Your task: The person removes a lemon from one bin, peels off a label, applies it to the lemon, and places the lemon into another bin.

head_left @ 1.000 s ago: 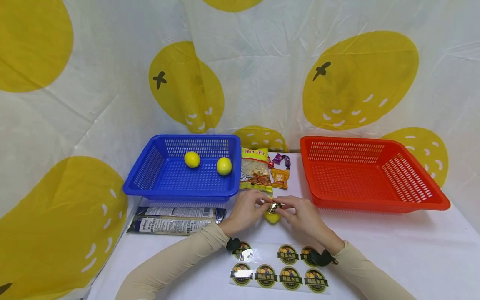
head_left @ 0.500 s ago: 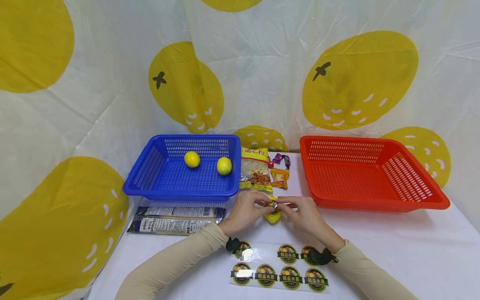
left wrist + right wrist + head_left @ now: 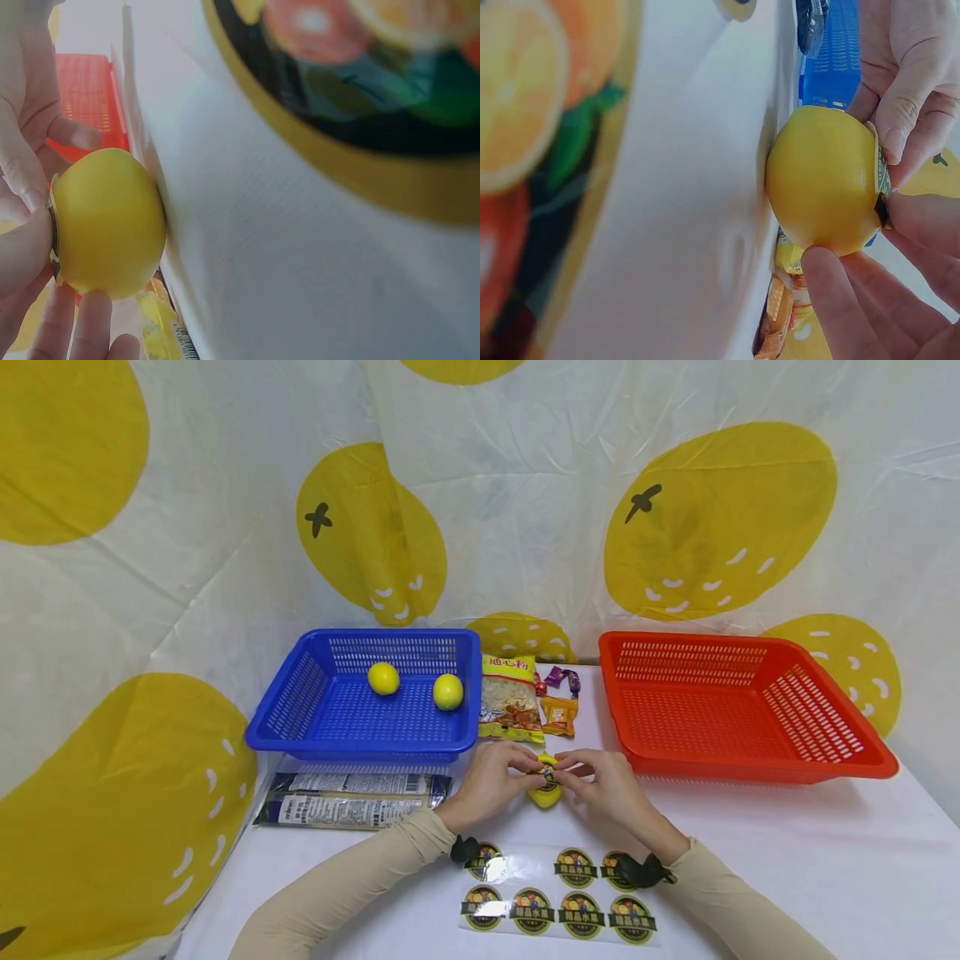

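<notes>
Both hands meet at the lemon (image 3: 544, 789), which rests on the white tabletop (image 3: 787, 860) just in front of the gap between the two baskets. The left hand (image 3: 491, 781) curls its fingers round the lemon's left side, thumb on top. The right hand (image 3: 603, 787) closes in from the lemon's right, its fingertips (image 3: 922, 225) pinching a round sticker (image 3: 880, 176) against the top of the fruit. In the right wrist view the sticker's edge lies on the peel with the left thumb (image 3: 904, 124) pressed beside it. The left wrist view shows the lemon touching the tabletop, with fingers wrapped round it.

Behind and left of the lemon sits the blue basket (image 3: 300, 714), holding two more lemons (image 3: 383, 677), apart from each other. Behind and right of the lemon is the red basket (image 3: 840, 760). Straight behind the lemon, between the baskets, lie a snack packet (image 3: 510, 697) and small wrapped sweets (image 3: 560, 710). In front of the lemon, under the wrists, lies a sticker sheet (image 3: 558, 902). Left of the lemon, before the blue basket, lie two long grey packets (image 3: 352, 797).
</notes>
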`<state>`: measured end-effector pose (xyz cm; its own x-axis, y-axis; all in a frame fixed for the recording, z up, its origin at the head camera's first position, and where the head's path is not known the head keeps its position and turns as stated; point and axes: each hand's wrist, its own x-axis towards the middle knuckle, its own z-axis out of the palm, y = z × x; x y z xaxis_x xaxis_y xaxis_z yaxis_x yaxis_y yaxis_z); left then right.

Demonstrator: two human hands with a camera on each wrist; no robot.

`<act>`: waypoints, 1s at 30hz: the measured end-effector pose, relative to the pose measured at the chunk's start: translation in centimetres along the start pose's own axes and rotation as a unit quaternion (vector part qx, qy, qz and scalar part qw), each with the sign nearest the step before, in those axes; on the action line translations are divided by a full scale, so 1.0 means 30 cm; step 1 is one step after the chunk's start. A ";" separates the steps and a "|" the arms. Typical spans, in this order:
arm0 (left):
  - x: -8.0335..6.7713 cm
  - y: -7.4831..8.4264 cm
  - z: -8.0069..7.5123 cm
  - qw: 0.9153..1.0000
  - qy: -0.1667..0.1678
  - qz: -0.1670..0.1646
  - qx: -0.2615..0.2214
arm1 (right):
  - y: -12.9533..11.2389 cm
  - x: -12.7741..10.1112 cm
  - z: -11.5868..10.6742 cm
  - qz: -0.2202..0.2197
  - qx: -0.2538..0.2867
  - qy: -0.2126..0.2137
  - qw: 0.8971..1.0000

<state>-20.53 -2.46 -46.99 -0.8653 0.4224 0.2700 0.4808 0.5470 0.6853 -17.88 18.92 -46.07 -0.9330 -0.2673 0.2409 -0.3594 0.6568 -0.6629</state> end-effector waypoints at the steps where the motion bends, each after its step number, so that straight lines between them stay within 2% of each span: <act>1: 0.000 0.000 -0.001 1.000 0.000 0.000 0.000 | 0.001 -0.001 0.000 0.001 0.003 0.000 1.000; 18: 0.002 0.004 -0.004 1.000 -0.005 -0.002 -0.012 | 0.009 -0.006 -0.007 -0.017 -0.009 -0.008 1.000; 26: -0.002 0.012 -0.008 1.000 -0.009 -0.003 -0.025 | 0.005 -0.022 -0.001 -0.019 -0.020 0.003 1.000; 30: -0.005 0.010 -0.007 1.000 -0.006 -0.002 -0.027 | 0.000 -0.028 0.005 -0.035 -0.024 0.009 0.999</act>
<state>-20.28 -2.50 -46.68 -0.8648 0.4298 0.2594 0.4695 0.5093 0.7213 -17.08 19.05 -46.38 -0.9056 -0.3012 0.2986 -0.4238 0.6699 -0.6096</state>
